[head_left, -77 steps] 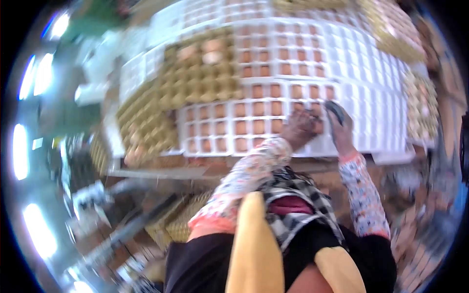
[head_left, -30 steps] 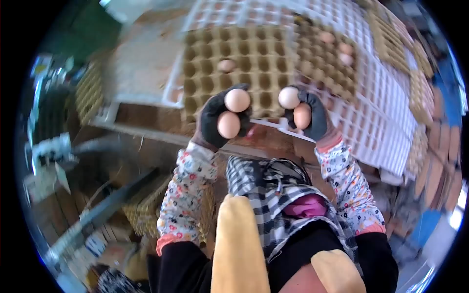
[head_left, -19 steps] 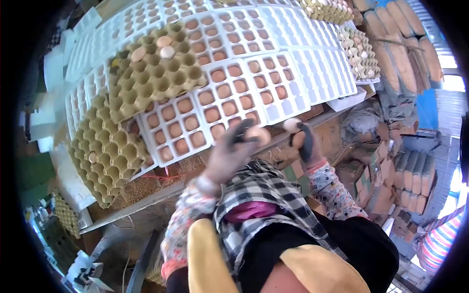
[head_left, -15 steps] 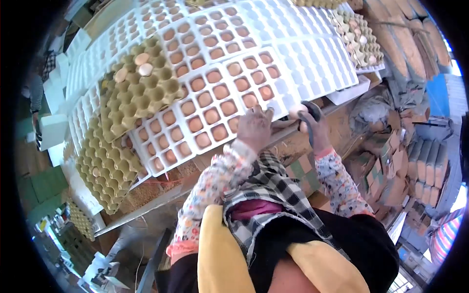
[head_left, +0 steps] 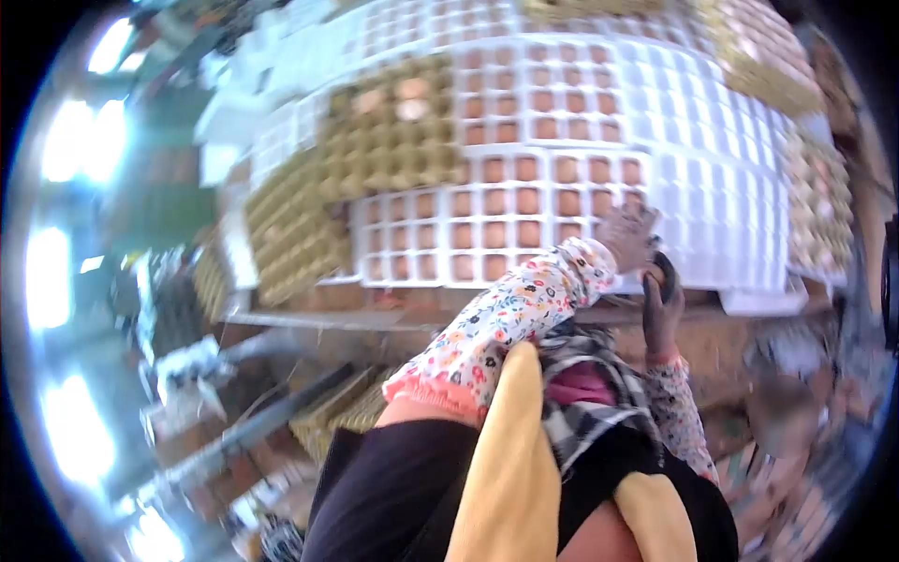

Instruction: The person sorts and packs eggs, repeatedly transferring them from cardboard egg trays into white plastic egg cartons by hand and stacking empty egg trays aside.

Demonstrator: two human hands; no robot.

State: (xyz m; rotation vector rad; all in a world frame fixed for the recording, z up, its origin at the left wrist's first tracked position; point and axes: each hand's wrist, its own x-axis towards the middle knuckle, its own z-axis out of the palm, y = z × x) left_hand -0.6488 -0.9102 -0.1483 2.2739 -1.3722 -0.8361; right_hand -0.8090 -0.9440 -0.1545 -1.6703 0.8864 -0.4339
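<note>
My left hand (head_left: 627, 236) reaches palm down over the near edge of a white egg tray (head_left: 473, 283), its blurred fingers apart beside the last brown egg (head_left: 633, 172) of the filled columns. Close below it, my right hand (head_left: 661, 314) is curled around an egg (head_left: 654, 273). Something black and rounded (head_left: 667, 273) shows at those fingers; I cannot make out what it is. To the right, an unfilled white tray (head_left: 716, 225) lies flush against the filled part.
Olive pulp trays (head_left: 389, 150) rest on the white trays at left, one with a few eggs on top. More pulp trays with eggs (head_left: 819, 201) stand at the right end. The table's wooden edge (head_left: 309, 320) runs in front of me.
The view has swung left, so the trays and hands appear farther right and blurred. My left hand has moved farther over the tray, and my right hand is still closed beside it.
</note>
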